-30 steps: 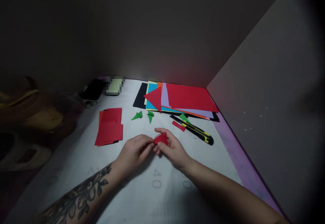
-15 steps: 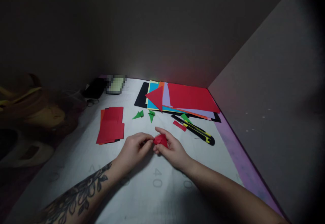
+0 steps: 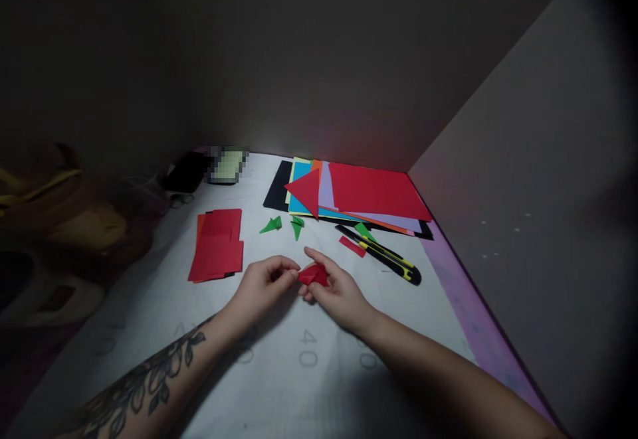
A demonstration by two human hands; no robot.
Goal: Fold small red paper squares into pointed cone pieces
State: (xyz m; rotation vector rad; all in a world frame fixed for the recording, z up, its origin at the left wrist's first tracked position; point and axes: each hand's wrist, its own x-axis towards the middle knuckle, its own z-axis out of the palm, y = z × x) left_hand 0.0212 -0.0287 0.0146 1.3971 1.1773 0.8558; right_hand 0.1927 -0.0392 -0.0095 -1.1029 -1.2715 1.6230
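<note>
A small folded red paper piece (image 3: 315, 275) is held over the white sheet, between the thumb and fingers of my right hand (image 3: 339, 291). My left hand (image 3: 264, 284) has thumb and forefinger pinched together at the paper's left tip. Two folded green paper pieces, one on the left (image 3: 272, 225) and one on the right (image 3: 298, 226), lie beyond my hands. A black and yellow cutter knife (image 3: 393, 260) rests to the right, beside a red strip (image 3: 352, 246) and a green scrap (image 3: 365, 232).
Coloured sheets (image 3: 379, 192) are stacked at the back, with a red triangle (image 3: 308, 192) on them. Red cut papers (image 3: 218, 246) lie at the left. A black object (image 3: 187, 172) and a pixelated item (image 3: 228, 165) sit at the back left. Walls rise behind and right.
My left hand has shifted slightly left, and its forearm has turned a little. The red paper now shows a more pointed left tip.
</note>
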